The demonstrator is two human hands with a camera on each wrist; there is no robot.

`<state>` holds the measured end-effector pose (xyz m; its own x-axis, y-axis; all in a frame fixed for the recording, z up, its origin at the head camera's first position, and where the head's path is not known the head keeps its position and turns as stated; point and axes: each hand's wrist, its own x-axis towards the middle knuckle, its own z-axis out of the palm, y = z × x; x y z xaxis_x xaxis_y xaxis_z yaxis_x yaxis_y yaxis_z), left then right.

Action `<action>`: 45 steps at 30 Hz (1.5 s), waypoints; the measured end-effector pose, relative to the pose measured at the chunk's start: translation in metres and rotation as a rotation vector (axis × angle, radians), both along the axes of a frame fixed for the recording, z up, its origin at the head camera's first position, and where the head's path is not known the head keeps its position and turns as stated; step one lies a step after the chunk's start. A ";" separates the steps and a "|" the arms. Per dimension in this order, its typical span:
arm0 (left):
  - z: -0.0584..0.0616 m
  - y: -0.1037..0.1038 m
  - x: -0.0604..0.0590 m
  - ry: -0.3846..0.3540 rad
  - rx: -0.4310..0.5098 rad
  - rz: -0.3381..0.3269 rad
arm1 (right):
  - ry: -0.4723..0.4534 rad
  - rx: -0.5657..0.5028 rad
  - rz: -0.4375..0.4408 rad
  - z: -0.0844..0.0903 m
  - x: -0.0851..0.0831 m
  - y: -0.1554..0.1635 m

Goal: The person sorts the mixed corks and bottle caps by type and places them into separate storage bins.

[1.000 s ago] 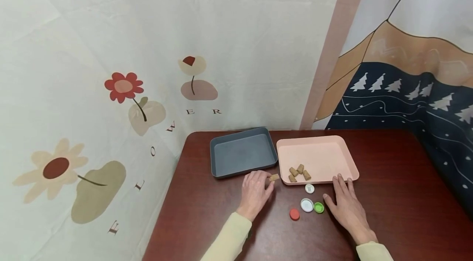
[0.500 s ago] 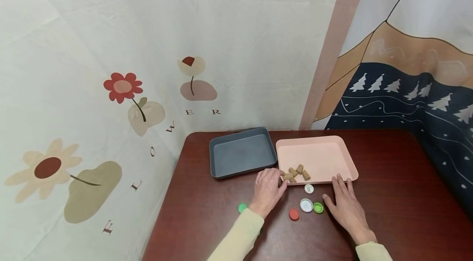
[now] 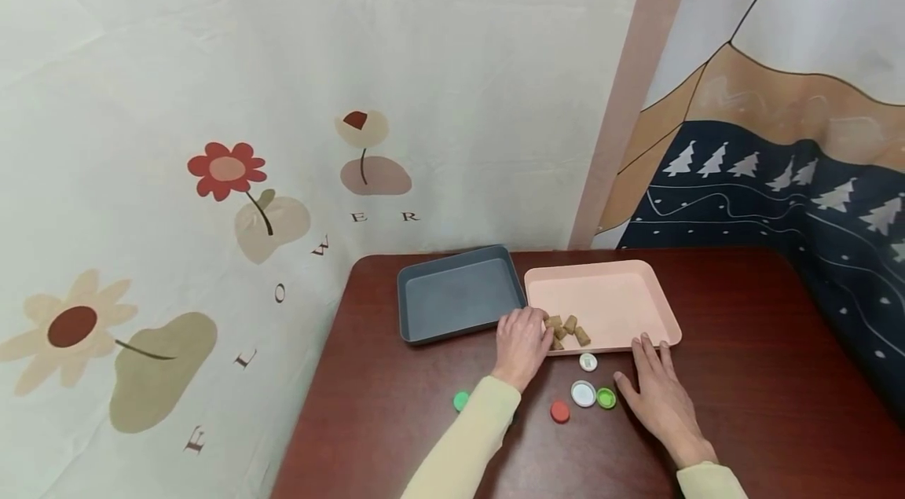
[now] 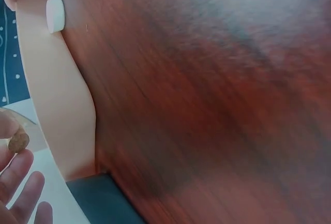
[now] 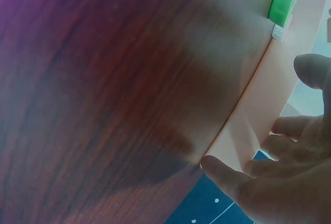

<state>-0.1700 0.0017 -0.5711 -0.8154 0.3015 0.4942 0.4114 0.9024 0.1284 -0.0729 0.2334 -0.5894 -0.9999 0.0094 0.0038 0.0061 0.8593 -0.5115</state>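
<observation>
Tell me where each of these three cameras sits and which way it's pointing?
Head: worn on the head, looks forward and down at the table, grey tray and pink tray; both forearms and hands show.
Left wrist: on the left wrist, close above the tabletop; the left hand shows, a cork at its fingertips.
Right wrist: on the right wrist, skims the table toward the pink tray; the right hand shows.
Shared: every view shows the pink tray's edge.

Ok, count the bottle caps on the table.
5. A green cap lies left of the left sleeve; a red cap, big white cap, second green cap and small white cap lie between the hands.
</observation>
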 end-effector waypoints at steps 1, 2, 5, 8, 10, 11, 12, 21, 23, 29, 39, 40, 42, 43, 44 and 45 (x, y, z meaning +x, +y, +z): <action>0.000 0.002 -0.002 0.000 -0.010 0.006 | 0.001 -0.001 0.000 0.000 0.000 -0.001; 0.000 0.004 -0.004 0.004 -0.021 0.012 | 0.005 -0.002 0.000 0.001 0.000 -0.001; 0.000 0.010 -0.010 0.004 -0.064 0.024 | 0.010 -0.005 -0.003 0.001 0.000 -0.003; -0.001 0.015 -0.016 0.000 -0.117 0.037 | 0.010 -0.002 -0.002 0.001 0.000 -0.005; -0.002 0.017 -0.019 0.004 -0.150 0.047 | 0.011 0.000 0.000 0.001 0.000 -0.006; -0.002 0.018 -0.021 0.010 -0.164 0.053 | 0.013 0.002 0.002 0.000 0.000 -0.007; -0.003 0.019 -0.022 0.013 -0.179 0.060 | 0.015 0.003 0.004 0.000 0.000 -0.008; -0.006 0.019 -0.028 -0.078 -0.275 0.117 | 0.007 -0.006 0.010 0.000 -0.003 -0.012; -0.006 0.018 -0.027 -0.104 -0.271 0.117 | 0.010 -0.007 0.012 0.000 -0.003 -0.011; -0.005 0.013 -0.020 -0.143 -0.134 0.065 | 0.005 0.001 0.014 0.001 -0.003 -0.009; -0.006 -0.010 -0.007 -0.178 -0.028 0.015 | -0.006 0.006 0.004 0.002 0.000 -0.004; -0.006 -0.013 -0.006 -0.175 -0.034 0.015 | -0.010 0.007 0.004 0.002 0.000 -0.004; -0.006 -0.017 -0.004 -0.171 -0.044 0.012 | -0.015 0.010 0.004 0.002 0.000 -0.003; -0.005 -0.019 -0.003 -0.165 -0.050 0.011 | -0.016 0.011 0.004 0.002 0.000 -0.003; -0.005 -0.022 -0.002 -0.163 -0.057 0.011 | -0.017 0.011 0.005 0.002 0.000 -0.002; -0.004 -0.024 -0.001 -0.164 -0.063 0.010 | -0.016 0.010 0.006 0.002 0.000 -0.002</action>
<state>-0.1714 -0.0221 -0.5755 -0.8867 0.3189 0.3348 0.3804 0.9147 0.1362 -0.0734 0.2316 -0.5875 -0.9999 0.0034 -0.0118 0.0089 0.8646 -0.5023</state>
